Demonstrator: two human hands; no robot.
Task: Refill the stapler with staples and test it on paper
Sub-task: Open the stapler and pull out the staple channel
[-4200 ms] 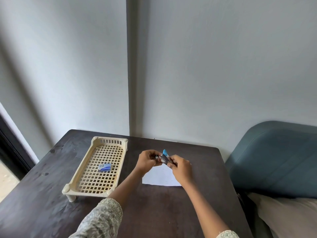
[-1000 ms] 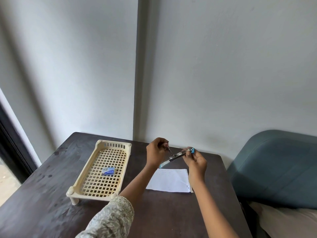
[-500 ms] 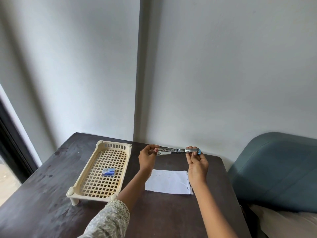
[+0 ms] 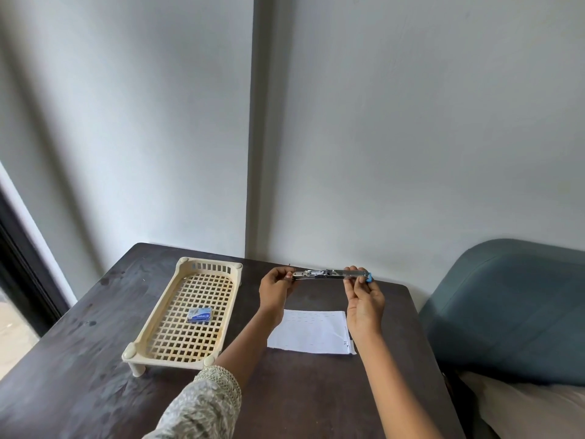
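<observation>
- The left hand (image 4: 276, 288) and right hand (image 4: 364, 296) each pinch one end of the stapler (image 4: 330, 274), swung out flat mid-frame (so staples can go in).
- The staple box (image 4: 199, 314) waits in the tray (image 4: 152, 340), lower left.
- The paper (image 4: 311, 332) lies below, ready for testing.

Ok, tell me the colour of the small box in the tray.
Blue box, seen in the head view.

Staple box (image 4: 199, 314) label too small to read; paper (image 4: 311, 332) left and right edges behind forearms; table (image 4: 95, 391) near edge cropped.
</observation>
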